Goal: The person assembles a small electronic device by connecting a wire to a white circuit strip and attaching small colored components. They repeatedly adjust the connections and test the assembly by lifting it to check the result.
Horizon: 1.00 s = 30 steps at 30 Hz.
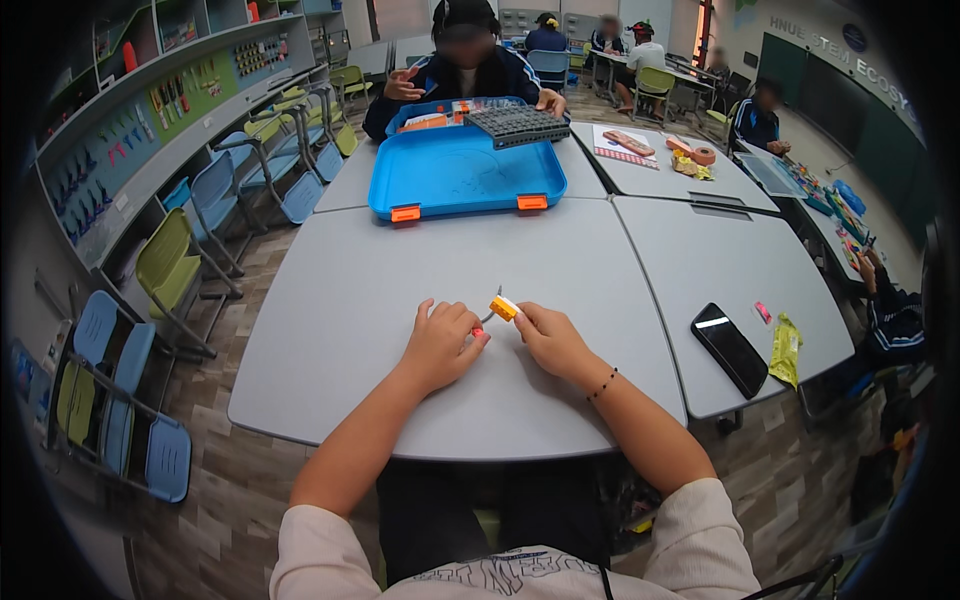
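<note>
Over the middle of the near table, my right hand (553, 340) pinches a small orange-yellow and white block (504, 308) between thumb and fingers. A thin grey piece runs from the block toward my left hand (440, 343). The left fingers are closed on a small red-pink piece (478, 333), mostly covered by the fingertips. Both hands are close together, with the wrists near the table's front edge. Whether the grey piece joins the block to the red-pink piece, I cannot tell.
A blue plastic case (467, 170) with orange latches lies across the table. Behind it a person holds a dark grey studded plate (517, 125). To my right are a black phone (728, 350) and a yellow wrapper (786, 350). Chairs (168, 262) line the left side.
</note>
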Motion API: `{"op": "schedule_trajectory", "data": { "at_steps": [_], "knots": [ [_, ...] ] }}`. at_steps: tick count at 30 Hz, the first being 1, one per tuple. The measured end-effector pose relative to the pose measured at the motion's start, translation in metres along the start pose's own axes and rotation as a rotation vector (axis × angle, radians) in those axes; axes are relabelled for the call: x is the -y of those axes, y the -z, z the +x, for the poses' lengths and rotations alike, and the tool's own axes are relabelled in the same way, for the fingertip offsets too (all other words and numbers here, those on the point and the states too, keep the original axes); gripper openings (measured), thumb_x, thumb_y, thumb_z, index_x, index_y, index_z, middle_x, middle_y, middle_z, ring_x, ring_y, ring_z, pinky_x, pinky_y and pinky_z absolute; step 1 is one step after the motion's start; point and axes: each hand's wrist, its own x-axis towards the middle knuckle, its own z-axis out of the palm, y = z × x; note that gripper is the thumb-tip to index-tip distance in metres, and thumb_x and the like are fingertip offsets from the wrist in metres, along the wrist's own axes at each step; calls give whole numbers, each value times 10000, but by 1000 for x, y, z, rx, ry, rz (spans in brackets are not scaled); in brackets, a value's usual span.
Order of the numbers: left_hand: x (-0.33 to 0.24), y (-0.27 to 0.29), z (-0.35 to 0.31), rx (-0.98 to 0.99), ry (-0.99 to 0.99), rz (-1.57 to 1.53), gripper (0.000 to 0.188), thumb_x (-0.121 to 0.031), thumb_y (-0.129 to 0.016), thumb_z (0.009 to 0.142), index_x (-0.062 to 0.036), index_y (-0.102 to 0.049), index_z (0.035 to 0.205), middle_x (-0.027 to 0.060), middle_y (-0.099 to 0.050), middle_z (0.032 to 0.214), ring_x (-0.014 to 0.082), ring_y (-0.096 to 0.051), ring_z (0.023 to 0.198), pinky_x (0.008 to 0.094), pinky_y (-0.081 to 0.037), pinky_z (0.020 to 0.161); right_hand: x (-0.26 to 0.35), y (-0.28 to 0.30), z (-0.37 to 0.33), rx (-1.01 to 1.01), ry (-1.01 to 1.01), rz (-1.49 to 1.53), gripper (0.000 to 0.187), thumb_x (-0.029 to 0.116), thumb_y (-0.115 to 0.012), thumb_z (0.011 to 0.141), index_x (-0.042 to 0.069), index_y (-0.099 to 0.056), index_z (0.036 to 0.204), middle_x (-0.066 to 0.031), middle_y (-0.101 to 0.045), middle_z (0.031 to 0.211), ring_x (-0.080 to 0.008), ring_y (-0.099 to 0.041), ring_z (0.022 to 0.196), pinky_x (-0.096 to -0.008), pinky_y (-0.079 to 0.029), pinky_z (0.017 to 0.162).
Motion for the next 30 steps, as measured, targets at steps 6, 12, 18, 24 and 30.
{"op": "schedule_trajectory", "data": {
  "at_steps": [6,12,18,24,30],
  "knots": [
    [0,-4,0,-72,-8,28,276,-310,-698,790,-83,-594,908,57,-547,889,253,-519,896,491,-303,977,0,0,-2,31,12,-78,320,204,-414,939,-10,-605,1081,-213,-635,862,-350,-605,809,-416,-455,748],
    [-4,-2,0,-115,20,90,413,-435,-720,766,-66,-588,895,56,-567,826,229,-534,823,519,-306,975,3,-8,-4,63,59,-13,355,165,-415,915,-16,-598,1160,-236,-641,974,-364,-610,889,-408,-460,813],
    [-4,-4,2,-240,-77,250,338,-382,-728,745,-79,-589,800,45,-553,716,225,-545,723,555,-296,983,10,-16,-7,100,91,65,347,136,-418,906,-21,-604,1153,-240,-642,967,-364,-613,880,-411,-462,814],
    [-6,-4,1,-152,-97,265,309,-356,-655,798,-59,-580,837,62,-565,755,221,-560,769,579,-266,1003,12,-5,-11,108,31,-9,333,149,-428,904,-37,-613,1110,-235,-633,841,-345,-613,764,-408,-466,729],
    [-8,-3,-1,-64,-22,171,259,-300,-639,801,-82,-582,928,69,-561,891,254,-535,917,581,-246,1026,-4,12,6,79,-95,223,359,148,-396,902,-38,-618,1114,-49,-600,741,-92,-473,598,-242,-408,555]
  ]
}}
